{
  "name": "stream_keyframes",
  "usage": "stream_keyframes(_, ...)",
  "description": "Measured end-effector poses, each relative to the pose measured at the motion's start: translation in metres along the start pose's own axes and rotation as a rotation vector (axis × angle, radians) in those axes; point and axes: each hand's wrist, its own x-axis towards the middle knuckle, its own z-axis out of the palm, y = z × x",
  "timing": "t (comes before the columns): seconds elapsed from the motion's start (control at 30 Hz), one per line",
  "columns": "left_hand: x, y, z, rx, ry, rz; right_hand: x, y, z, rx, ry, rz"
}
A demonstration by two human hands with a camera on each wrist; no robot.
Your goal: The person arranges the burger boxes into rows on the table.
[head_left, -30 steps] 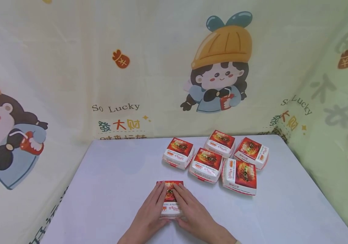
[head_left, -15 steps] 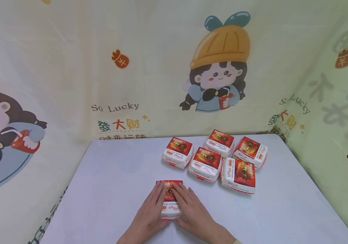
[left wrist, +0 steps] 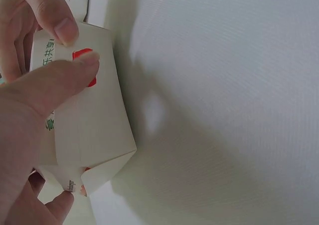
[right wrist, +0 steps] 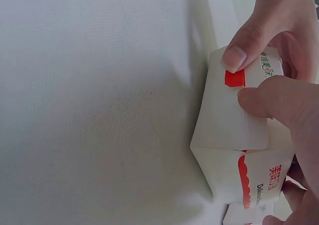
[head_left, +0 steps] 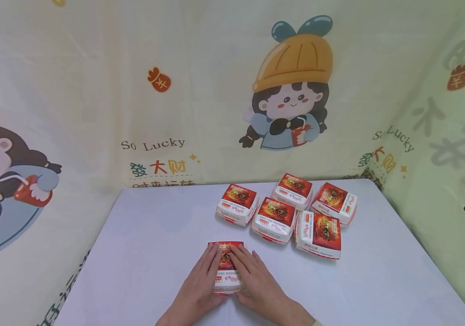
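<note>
A closed red-and-white burger box (head_left: 227, 281) sits on the table near its front, with a burger picture on its lid. My left hand (head_left: 199, 281) holds its left side, fingers reaching over the lid and thumb at the front. From the right, my right hand (head_left: 262, 281) grips it the same way. Both thumbs lie on the front panel beside a small red tab (right wrist: 234, 79) in the right wrist view. The left wrist view shows the plain pale front face (left wrist: 92, 120) and the lower folded corner of the box. My hands cover parts of its lid and sides.
Several matching burger boxes (head_left: 274, 220) stand grouped at the back right of the white table (head_left: 147, 244), close to one another, lids down. A cartoon-printed cloth (head_left: 216, 90) hangs behind the table and along both sides.
Both hands stay on the burger box with hardly any movement. The head view has shifted very slightly, and the other boxes stay where they were.
</note>
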Motion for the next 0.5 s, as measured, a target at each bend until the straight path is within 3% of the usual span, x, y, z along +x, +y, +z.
stream_keyframes(0.5, 0.0009, -0.0011, -0.0025, 0.009, 0.050, 0.035, 0.0002, 0.0032, -0.0002, 0.028, -0.035, 0.001)
